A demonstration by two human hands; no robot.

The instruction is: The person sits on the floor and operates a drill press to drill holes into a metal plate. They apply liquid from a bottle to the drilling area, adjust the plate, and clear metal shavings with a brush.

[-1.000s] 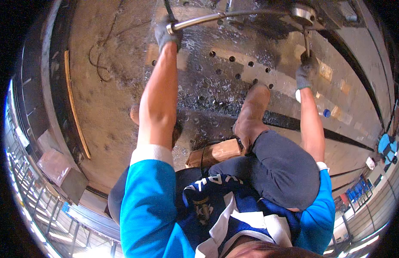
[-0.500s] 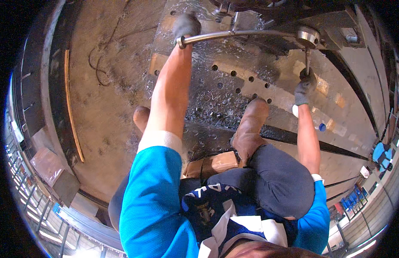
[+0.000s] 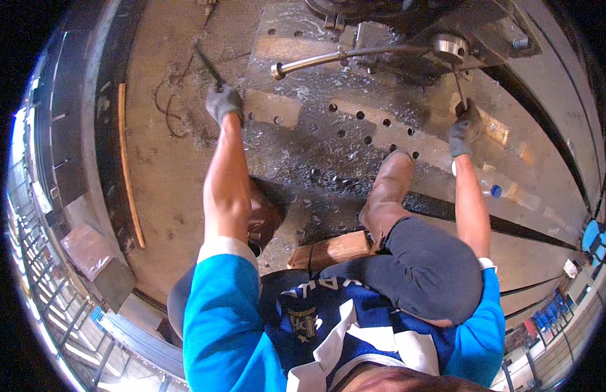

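Note:
My left hand (image 3: 224, 104), in a grey glove, is closed around a thin dark stick-like tool (image 3: 208, 64) that points up and to the left. I cannot make out the kind of tool. My right hand (image 3: 464, 129), also gloved in grey, grips a lever (image 3: 460, 86) running down from a round metal hub (image 3: 451, 47). A long curved metal bar (image 3: 355, 53) reaches left from beside that hub and ends in a ring-shaped tip (image 3: 277, 71). Below it lies a metal plate (image 3: 296, 85) with round holes, strewn with metal chips.
Dark machine parts (image 3: 420, 19) overhang the far side. A wooden block (image 3: 332, 251) sits near my legs, and my brown boot (image 3: 389, 186) rests by the plate. A blue-capped bottle (image 3: 496, 191) lies at right. A long wooden strip (image 3: 128, 163) is at left.
My left hand has moved from behind the curved bar's tip to the left and nearer; the dark tool now shows in it. My right hand stays on the lever. The view has shifted slightly.

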